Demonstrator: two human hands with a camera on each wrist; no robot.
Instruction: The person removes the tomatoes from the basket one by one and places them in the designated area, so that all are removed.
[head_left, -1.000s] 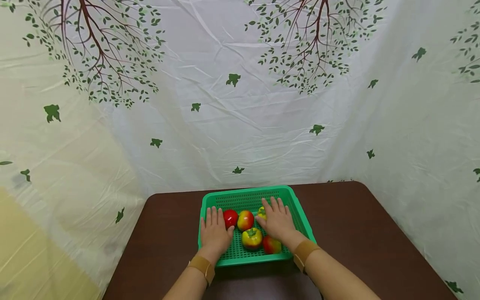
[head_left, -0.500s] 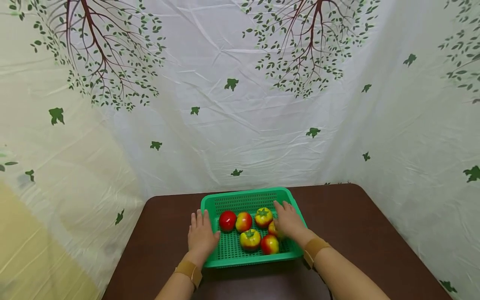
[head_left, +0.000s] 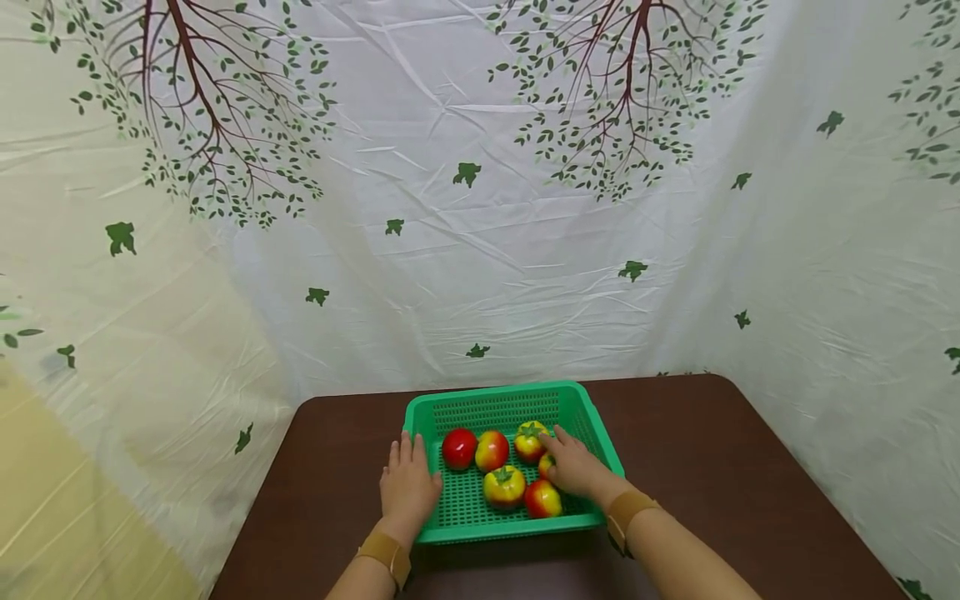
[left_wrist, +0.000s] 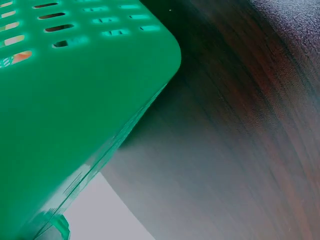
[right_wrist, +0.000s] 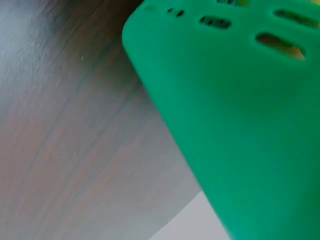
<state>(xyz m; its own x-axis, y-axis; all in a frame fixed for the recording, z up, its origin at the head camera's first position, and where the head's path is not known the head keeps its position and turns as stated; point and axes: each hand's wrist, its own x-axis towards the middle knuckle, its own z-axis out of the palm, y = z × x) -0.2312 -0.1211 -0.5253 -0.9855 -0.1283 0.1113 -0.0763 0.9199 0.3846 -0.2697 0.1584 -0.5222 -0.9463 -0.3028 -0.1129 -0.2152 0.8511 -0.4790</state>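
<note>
A green plastic basket (head_left: 495, 392) stands on the table, holding several fruits. My left hand (head_left: 407, 487) lies along its left rim in the head view, fingers extended, thumb over the inner edge. My right hand (head_left: 579, 468) reaches over the right rim, its fingers over a red-yellow fruit (head_left: 546, 467) that it partly hides. Its thumb side overlaps a persimmon (head_left: 528, 439) with a green leafy cap. A second persimmon (head_left: 504, 486), a red fruit (head_left: 459, 448) and two red-yellow fruits (head_left: 492, 451) lie nearby. The wrist views show the basket's outer walls (left_wrist: 85, 95) but neither hand.
The dark brown table (head_left: 675, 467) surrounds the basket, its far edge just beyond it. White sheeting (head_left: 465, 275) printed with trees and leaves hangs behind and at both sides. Each wrist wears a tan band (head_left: 386, 557).
My left hand has shifted left from inside the basket to its rim. My right hand has drawn from the second persimmon to the right-side fruit, uncovering more of the fruits.
</note>
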